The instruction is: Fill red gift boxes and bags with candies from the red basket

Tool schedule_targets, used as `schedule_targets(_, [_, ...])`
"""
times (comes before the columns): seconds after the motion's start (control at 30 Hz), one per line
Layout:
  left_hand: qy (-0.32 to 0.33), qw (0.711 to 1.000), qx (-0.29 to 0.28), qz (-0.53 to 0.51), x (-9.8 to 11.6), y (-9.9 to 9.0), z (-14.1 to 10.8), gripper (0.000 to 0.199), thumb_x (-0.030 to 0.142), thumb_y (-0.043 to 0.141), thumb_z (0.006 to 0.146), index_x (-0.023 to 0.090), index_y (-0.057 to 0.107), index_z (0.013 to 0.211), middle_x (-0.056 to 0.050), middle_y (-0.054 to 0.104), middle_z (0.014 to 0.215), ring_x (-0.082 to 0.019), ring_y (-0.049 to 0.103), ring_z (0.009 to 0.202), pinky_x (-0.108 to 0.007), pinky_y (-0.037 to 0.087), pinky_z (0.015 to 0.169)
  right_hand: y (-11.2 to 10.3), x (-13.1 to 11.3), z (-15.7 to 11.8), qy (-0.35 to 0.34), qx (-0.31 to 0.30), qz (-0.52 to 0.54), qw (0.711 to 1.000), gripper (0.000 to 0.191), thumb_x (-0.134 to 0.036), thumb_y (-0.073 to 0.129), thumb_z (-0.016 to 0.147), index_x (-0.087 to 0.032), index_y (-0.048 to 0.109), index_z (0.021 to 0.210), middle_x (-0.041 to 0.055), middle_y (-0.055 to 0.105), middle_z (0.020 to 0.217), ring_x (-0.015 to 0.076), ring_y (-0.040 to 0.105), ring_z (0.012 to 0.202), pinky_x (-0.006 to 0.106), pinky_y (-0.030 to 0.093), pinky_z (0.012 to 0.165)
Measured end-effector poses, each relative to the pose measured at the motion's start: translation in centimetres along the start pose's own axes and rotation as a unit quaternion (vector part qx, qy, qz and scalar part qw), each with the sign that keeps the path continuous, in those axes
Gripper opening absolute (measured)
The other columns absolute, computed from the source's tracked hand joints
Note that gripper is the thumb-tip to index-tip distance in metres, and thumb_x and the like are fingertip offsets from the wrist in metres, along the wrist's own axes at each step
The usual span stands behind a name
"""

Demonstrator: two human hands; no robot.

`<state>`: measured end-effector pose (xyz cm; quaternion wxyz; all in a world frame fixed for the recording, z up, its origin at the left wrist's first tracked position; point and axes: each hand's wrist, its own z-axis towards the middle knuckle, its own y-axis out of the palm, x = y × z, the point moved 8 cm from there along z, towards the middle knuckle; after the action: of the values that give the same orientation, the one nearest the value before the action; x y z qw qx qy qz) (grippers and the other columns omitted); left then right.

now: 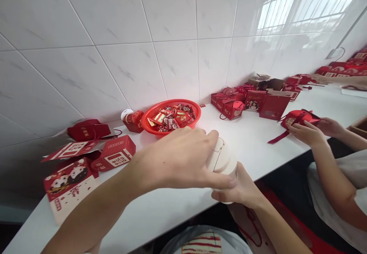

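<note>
Above the table's front edge, both my hands hold a cream-white, round-edged object [220, 156] with a seam and a small notched panel on its upper face; it looks like a lidded canister, but its kind is not certain. My left hand [180, 158] reaches over it from the left, thumb across the near side and fingers bent on the far side. From the lower right, my right hand [241, 189] grips its side and underside. The two hands cover much of it. Just beyond my left hand is a red plastic basket [149, 112] full of wrapped sweets [172, 118].
Red printed gift boxes [114, 154] lie at the left of the white table [137, 219]. More red boxes [223, 103] stand along the tiled wall. At right, a co-worker's hands [306, 131] hold a red box with ribbon. A red-and-white bag lies at my lap.
</note>
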<state>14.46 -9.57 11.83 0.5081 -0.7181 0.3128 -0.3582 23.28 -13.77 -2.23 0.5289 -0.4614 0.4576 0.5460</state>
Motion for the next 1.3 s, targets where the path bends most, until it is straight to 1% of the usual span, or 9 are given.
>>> schedule_targets(0.07, [0.025,0.999,-0.02,0.001,0.2,0.4,0.1,0.058,0.061,0.063,0.076,0.018,0.064,0.114,-0.009,0.067,0.097,-0.026,0.063,0.082,-0.036,0.049,0.075,-0.1,0.1,0.0,-0.004,0.003,0.009,1.0,0.062,-0.023,0.081,0.059,-0.018,0.062,0.117,0.0042,0.069,0.097,0.0227,0.063,0.084,0.033,0.054,0.072])
schedule_targets(0.2, [0.198,0.977,-0.054,-0.065,1.7,0.0,0.2,0.066,0.038,0.07,0.073,0.031,0.055,0.137,-0.006,0.058,0.133,-0.027,0.059,0.113,-0.035,0.048,0.09,0.1,-0.5,0.0,-0.034,-0.021,0.002,0.999,0.064,-0.026,0.083,0.058,-0.018,0.063,0.118,0.007,0.068,0.107,0.0279,0.063,0.1,0.041,0.053,0.088])
schedule_targets(0.3, [0.276,0.949,-0.087,-0.122,2.5,-0.3,-0.4,0.061,0.038,0.074,0.072,0.036,0.061,0.132,-0.002,0.054,0.142,-0.029,0.053,0.126,-0.037,0.045,0.1,0.7,-1.3,-0.3,-0.059,-0.058,0.003,0.997,0.067,-0.024,0.082,0.058,-0.02,0.061,0.121,0.0074,0.067,0.114,0.0287,0.062,0.104,0.042,0.052,0.092])
schedule_targets(0.37, [0.245,0.958,-0.049,-0.138,2.4,-0.6,-0.3,0.056,0.049,0.072,0.076,0.033,0.063,0.129,-0.004,0.057,0.139,-0.03,0.054,0.126,-0.037,0.044,0.101,0.9,-1.7,-0.4,-0.064,-0.065,0.012,0.996,0.067,-0.022,0.081,0.058,-0.021,0.06,0.122,0.0062,0.067,0.113,0.0276,0.062,0.103,0.04,0.053,0.088])
schedule_targets(0.47, [0.116,0.987,0.04,-0.1,1.4,-0.8,-0.2,0.062,0.066,0.06,0.081,0.024,0.063,0.127,-0.01,0.063,0.127,-0.03,0.06,0.113,-0.038,0.047,0.092,0.9,-1.3,-0.7,-0.044,-0.04,0.027,0.998,0.062,-0.02,0.079,0.058,-0.022,0.06,0.117,0.0034,0.068,0.103,0.0221,0.063,0.089,0.033,0.055,0.075])
schedule_targets(0.53, [0.052,0.996,0.041,-0.055,1.1,-0.1,-0.5,0.066,0.072,0.056,0.079,0.021,0.064,0.119,-0.011,0.066,0.115,-0.029,0.064,0.099,-0.036,0.048,0.082,1.0,-0.8,-0.9,-0.028,-0.029,0.039,0.998,0.06,-0.019,0.078,0.058,-0.021,0.059,0.115,0.0015,0.067,0.094,0.0176,0.06,0.077,0.028,0.052,0.064])
schedule_targets(0.63, [0.022,1.0,-0.002,-0.017,1.2,0.6,-1.0,0.059,0.07,0.059,0.074,0.02,0.067,0.104,-0.008,0.067,0.098,-0.024,0.063,0.08,-0.032,0.045,0.068,1.4,-0.2,-1.2,-0.008,-0.028,0.041,0.999,0.054,-0.016,0.076,0.057,-0.019,0.059,0.109,-0.0008,0.064,0.085,0.0134,0.055,0.068,0.024,0.047,0.057])
schedule_targets(1.03, [0.043,0.999,-0.021,0.005,2.3,0.4,-1.1,0.054,0.062,0.063,0.073,0.022,0.066,0.11,-0.007,0.065,0.097,-0.022,0.061,0.076,-0.03,0.041,0.063,1.7,-0.4,-1.5,-0.014,-0.024,0.018,0.999,0.059,-0.018,0.079,0.06,-0.02,0.058,0.115,0.0018,0.067,0.094,0.0177,0.06,0.077,0.027,0.051,0.064])
schedule_targets(1.3, [0.17,0.984,-0.034,-0.03,3.5,0.6,-1.1,0.076,0.046,0.073,0.071,0.028,0.05,0.142,-0.007,0.06,0.121,-0.024,0.06,0.101,-0.029,0.048,0.077,1.3,-1.5,-2.1,-0.054,-0.041,0.053,0.996,0.069,-0.018,0.081,0.057,-0.017,0.061,0.122,0.0076,0.069,0.112,0.0259,0.065,0.101,0.038,0.055,0.086])
